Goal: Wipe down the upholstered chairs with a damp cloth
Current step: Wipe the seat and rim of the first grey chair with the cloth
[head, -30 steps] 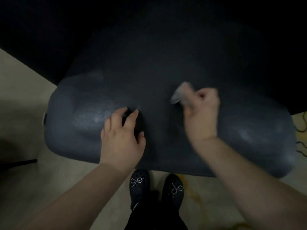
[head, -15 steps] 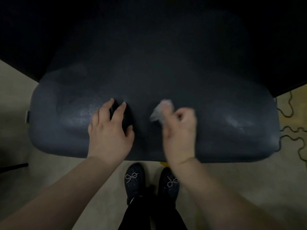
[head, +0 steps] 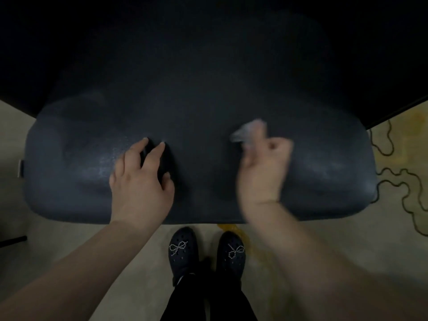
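Head view, the only one. The chair seat (head: 199, 172), dark and padded with a faint sheen, fills the middle of the frame, its near edge just above the person's dark shoes (head: 184, 251). The right hand (head: 264, 167) has its grip clamped on the cloth (head: 249, 130): the fingers are curled round a pale, bunched wad that sticks out past the knuckles, toward the back of the seat. Hand and cloth are motion-blurred, so I cannot tell how much of the cloth is touching the upholstery. The left hand (head: 142, 179) lies to the left of that grip, well apart from it, its fingers spread and nearly straight, pressing the cushion and holding nothing.

What has just changed: half a second ago the cloth hand was close beside the left hand near the seat's middle; now it has swung away to the right, opening a wide gap of bare seat between the two. A second ago it was also out to the right, so this reads as a back-and-forth stroke across the central band. The left hand has kept its place on the cushion throughout.

For the task, I judge that the wiping of this seat is under way and not finished: the strokes cover the middle, while the far-left bolster, the right end beyond the grip and the dark backrest above look yet to be reached.

A wavy cord (head: 403, 181) lies on the pale floor (head: 69, 239) to the right of the seat.
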Motion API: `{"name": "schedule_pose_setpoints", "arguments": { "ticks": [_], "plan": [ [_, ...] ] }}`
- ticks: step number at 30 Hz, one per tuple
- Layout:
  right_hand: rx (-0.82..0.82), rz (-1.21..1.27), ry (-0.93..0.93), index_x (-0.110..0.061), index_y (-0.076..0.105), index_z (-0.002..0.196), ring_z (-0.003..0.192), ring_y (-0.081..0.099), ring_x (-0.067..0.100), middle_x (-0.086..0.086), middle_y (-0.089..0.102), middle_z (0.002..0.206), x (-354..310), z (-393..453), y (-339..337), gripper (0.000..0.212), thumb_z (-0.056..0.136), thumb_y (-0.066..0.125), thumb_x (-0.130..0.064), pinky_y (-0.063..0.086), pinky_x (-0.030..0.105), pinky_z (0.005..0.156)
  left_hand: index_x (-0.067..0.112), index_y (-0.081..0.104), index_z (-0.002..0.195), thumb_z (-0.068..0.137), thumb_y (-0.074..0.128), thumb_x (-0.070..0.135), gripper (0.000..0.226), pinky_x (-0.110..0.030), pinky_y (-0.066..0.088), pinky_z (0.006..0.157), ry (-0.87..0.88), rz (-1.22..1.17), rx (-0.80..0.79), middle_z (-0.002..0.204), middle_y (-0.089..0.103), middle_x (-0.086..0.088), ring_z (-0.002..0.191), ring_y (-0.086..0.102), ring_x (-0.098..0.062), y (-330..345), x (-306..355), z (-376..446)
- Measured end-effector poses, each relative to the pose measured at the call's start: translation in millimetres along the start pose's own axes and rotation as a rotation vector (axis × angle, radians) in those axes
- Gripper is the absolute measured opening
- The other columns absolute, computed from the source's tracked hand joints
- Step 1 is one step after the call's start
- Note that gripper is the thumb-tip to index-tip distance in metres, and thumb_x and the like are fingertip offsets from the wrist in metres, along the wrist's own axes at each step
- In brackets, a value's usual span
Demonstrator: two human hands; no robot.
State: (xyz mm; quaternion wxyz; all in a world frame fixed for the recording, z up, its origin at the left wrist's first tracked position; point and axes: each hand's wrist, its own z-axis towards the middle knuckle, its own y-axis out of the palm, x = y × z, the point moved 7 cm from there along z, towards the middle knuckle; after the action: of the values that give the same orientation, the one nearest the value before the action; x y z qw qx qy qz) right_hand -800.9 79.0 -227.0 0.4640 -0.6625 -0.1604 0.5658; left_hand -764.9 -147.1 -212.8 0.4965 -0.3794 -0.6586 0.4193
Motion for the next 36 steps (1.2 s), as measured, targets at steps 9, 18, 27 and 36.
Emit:
{"name": "schedule_pose_setpoints", "arguments": {
  "ticks": [9, 18, 27, 36],
  "plan": [
    [-0.36, 0.031, -0.314, -0.016, 0.068, 0.1, 0.071, 0.05, 0.002, -0.008, 0.05, 0.079, -9.7, -36.7, 0.1, 0.023, 0.09, 0.061, -0.035, 0.042, 0.021, 0.064, 0.015, 0.051, 0.136, 0.082, 0.058, 0.002, 0.057, -0.047, 0.03, 0.106, -0.02, -0.066, -0.021, 0.143, 0.038, -0.01, 0.126, 0.031, -0.033, -16.2, -24.5, -0.6],
    [-0.249, -0.117, 0.121, -0.025, 0.044, 0.143, 0.091, 0.049, 0.028, 0.0, 0.03, 0.108, 40.1, 34.0, -95.1, 0.046, 0.098, 0.053, -0.02, 0.036, 0.029, 0.095, 0.023, 0.04, 0.142, 0.088, 0.059, 0.021, 0.058, -0.045, 0.038, 0.098, -0.095, 0.104, -0.224, 0.145, 0.035, -0.005, 0.127, 0.032, -0.03, -65.7, -39.8, -4.4],
    [-0.347, 0.201, 0.021, -0.026, 0.048, 0.139, 0.08, 0.048, -0.001, -0.002, 0.039, 0.103, -130.9, 18.5, -146.9, 0.046, 0.095, 0.057, -0.019, 0.026, -0.008, 0.071, 0.023, 0.034, 0.146, 0.09, 0.056, 0.028, 0.06, -0.042, 0.037, 0.101, -0.107, 0.106, -0.108, 0.149, 0.033, -0.004, 0.13, 0.033, -0.029, -232.1, -29.9, -8.7],
    [-0.319, 0.293, 0.165, -0.03, 0.048, 0.14, 0.083, 0.048, -0.003, -0.001, 0.043, 0.111, -226.6, 2.3, -144.9, 0.044, 0.097, 0.054, -0.025, 0.035, 0.016, 0.086, 0.019, 0.043, 0.141, 0.085, 0.061, 0.021, 0.059, -0.042, 0.033, 0.104, -0.06, 0.05, -0.066, 0.145, 0.039, -0.008, 0.127, 0.038, -0.032, -324.2, -75.4, 25.3]
  ]
}}
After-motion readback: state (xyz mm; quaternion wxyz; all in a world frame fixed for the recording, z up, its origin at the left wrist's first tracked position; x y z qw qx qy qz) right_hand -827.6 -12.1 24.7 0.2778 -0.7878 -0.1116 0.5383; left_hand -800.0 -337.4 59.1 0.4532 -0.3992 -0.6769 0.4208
